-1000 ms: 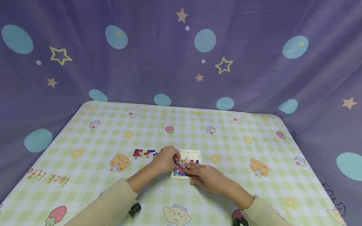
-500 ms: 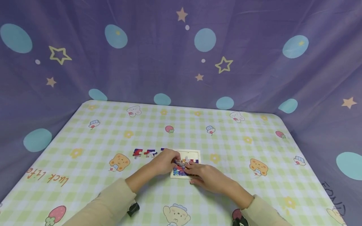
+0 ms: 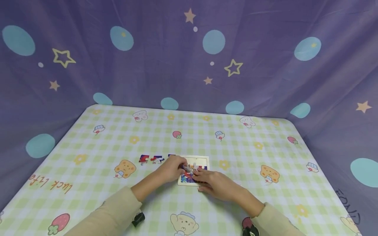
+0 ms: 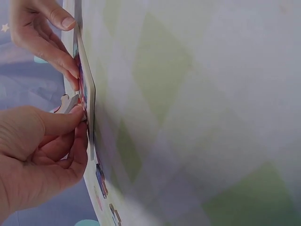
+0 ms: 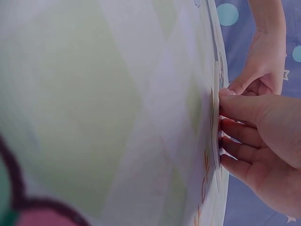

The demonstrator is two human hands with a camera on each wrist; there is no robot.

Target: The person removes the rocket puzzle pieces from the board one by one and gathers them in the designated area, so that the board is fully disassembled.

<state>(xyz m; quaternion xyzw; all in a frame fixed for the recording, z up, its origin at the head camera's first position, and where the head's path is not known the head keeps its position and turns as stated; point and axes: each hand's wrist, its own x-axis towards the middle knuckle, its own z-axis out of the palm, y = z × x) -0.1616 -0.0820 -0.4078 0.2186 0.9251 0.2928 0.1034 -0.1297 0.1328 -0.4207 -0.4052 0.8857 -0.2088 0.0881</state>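
A: Hands first. Left hand?
B: Pinching a grey-edged puzzle piece, thumb against fingers, piece tilted, right at the puzzle board.
A: Right hand?
B: Not clenched, not gripping. Fingertips rest on the board's picture side, thumb by the near edge.
A: Board?
B: Between and under both hands, flat. Pale frame; filled part nearer the person, bare strip on the far side.
A: Loose pieces?
B: Three visible, in a row left of and just beyond the left hand. Nearest one partly hidden by it.
A: Sleeves?
B: Beige. Dark object under the left cuff, can't tell what.
A: Bench?
B: Spreads out all round the hands. Green-and-white check cover, printed strawberries, cupcakes, bears, flowers, rabbits toward the far edge. "Luck life" lettering upside down, well left of the left hand.
A: Room?
B: Purple backdrop beyond the far edge and down both sides. Blue ovals, stars solid and outlined, white dots, soft folds. Dark lettering low, far right of the right hand.
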